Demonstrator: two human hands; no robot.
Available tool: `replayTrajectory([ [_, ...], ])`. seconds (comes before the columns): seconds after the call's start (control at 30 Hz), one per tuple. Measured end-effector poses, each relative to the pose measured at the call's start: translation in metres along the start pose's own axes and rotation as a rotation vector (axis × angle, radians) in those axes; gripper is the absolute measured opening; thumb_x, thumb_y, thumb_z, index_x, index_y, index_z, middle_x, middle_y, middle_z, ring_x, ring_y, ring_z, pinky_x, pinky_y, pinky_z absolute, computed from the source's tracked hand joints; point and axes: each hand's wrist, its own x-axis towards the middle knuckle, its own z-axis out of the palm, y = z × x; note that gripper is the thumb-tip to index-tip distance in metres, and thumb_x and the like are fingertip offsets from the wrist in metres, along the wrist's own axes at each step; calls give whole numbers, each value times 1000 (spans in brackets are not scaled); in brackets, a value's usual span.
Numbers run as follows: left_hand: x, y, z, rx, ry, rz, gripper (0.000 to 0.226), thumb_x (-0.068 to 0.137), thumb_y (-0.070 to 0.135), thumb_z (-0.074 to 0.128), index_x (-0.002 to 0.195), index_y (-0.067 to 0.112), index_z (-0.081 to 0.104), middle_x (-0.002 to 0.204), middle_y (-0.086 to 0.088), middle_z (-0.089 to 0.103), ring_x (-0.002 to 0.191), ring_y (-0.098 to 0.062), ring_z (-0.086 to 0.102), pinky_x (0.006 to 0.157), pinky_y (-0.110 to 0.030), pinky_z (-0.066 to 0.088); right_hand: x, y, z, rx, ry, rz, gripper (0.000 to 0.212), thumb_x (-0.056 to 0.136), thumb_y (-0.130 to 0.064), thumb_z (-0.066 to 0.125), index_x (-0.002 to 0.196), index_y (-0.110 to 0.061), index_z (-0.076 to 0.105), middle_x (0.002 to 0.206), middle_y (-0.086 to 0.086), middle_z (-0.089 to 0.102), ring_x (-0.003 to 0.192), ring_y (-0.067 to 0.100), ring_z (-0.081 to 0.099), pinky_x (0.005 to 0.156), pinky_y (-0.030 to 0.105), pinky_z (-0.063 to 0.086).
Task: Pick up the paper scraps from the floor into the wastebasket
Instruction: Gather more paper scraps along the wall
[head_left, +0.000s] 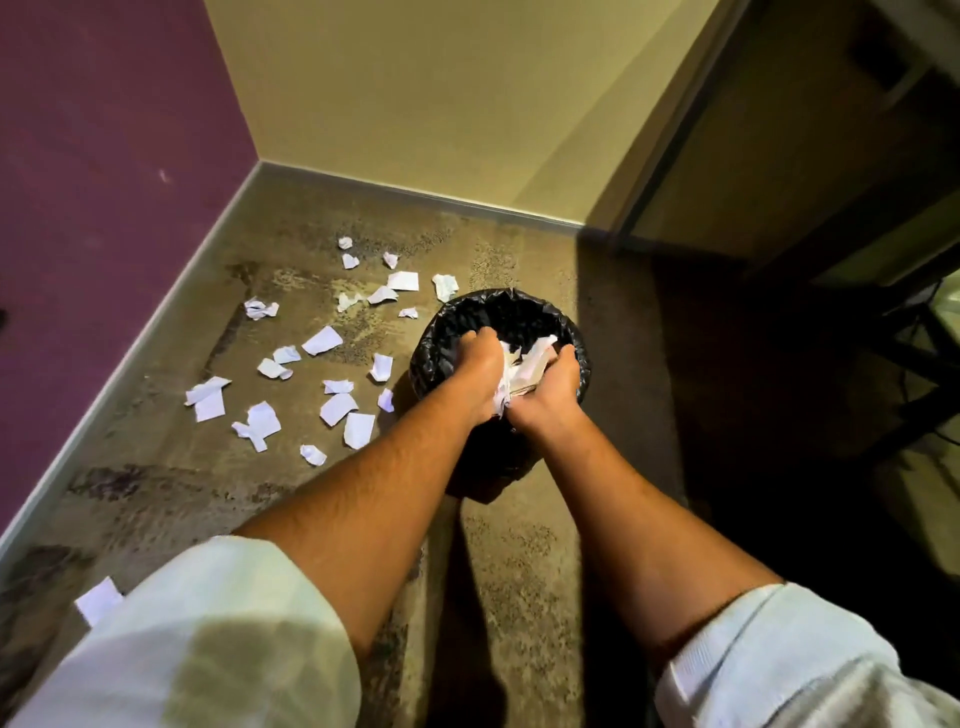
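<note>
A round wastebasket (441, 338) lined with a black bag stands on the floor in the middle of the head view. Over its open top, my left hand (480, 374) and my right hand (553, 395) press together around a bunch of white paper scraps (524, 366). Both hands are cupped shut on that bunch. Several more white paper scraps (322, 340) lie spread on the brown floor to the left of the basket, some flat, some crumpled. One scrap (98, 600) lies near my left sleeve.
A purple wall (104, 182) runs along the left and a cream wall (415, 104) along the back, both with a pale baseboard. Dark furniture with thin legs and cables (914, 338) stands in shadow at the right. Patterned brown floor (519, 571) lies in front of the basket.
</note>
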Motion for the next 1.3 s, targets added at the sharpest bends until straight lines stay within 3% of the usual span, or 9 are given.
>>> replayTrajectory([
  [0.07,-72,38,-7,-82,-56,-75,45,94,40,43,119,6,59,114,-18,66,93,-33,67,77,-44,57,5,-11,-2,-1,67,-8,51,105,-60,32,128,-22,57,131,16,55,112,39,61,99,55,48],
  [0.13,-107,56,-11,-187,-107,-129,47,105,43,35,136,10,48,123,-12,56,101,-36,65,72,-46,55,9,-16,-6,-30,100,5,60,105,-60,32,149,-22,43,153,24,40,132,48,50,106,69,41],
  [0.3,-111,56,-25,-259,-146,-163,66,103,57,32,156,17,29,161,-7,29,143,-36,35,101,-62,42,8,-13,-11,-76,122,-17,73,104,-65,28,162,-21,23,167,26,13,153,50,17,111,77,30],
  [0.37,-102,48,-32,-248,-135,-160,69,102,59,32,156,18,28,166,-8,20,150,-33,24,107,-59,38,8,-3,-12,-104,143,-52,73,104,-65,31,160,-18,28,163,26,25,150,52,25,112,72,33],
  [0.5,-94,28,-57,-181,-141,-135,70,101,61,30,149,11,41,154,-13,43,138,-32,45,93,-41,42,8,25,-12,-178,127,-123,62,105,-62,35,138,-12,52,140,19,55,115,33,63,97,46,53],
  [0.63,-100,5,-93,-181,-152,-150,63,104,54,30,146,11,46,145,-13,55,131,-34,53,102,-44,43,-3,61,-8,-286,92,-88,51,105,-60,36,110,-15,59,95,7,64,79,18,63,74,32,49],
  [1.07,-156,-97,-216,-121,106,-128,41,102,45,44,127,17,60,113,-2,65,99,-23,59,78,-32,44,-53,191,-57,-573,10,135,41,102,-58,47,98,-21,64,93,2,65,83,16,62,74,33,45],
  [1.2,-196,-130,-235,-161,90,-114,38,104,41,43,132,19,56,111,0,63,97,-20,61,89,-35,42,-82,222,-82,-689,-59,166,37,102,-54,49,97,-21,64,84,1,65,75,15,61,68,31,44],
  [1.3,-228,-157,-251,-188,102,-101,33,105,39,41,129,21,55,104,1,65,84,-14,60,85,-33,42,-104,243,-100,-777,-131,204,34,103,-51,46,96,-22,63,78,-1,64,71,15,59,67,30,43],
])
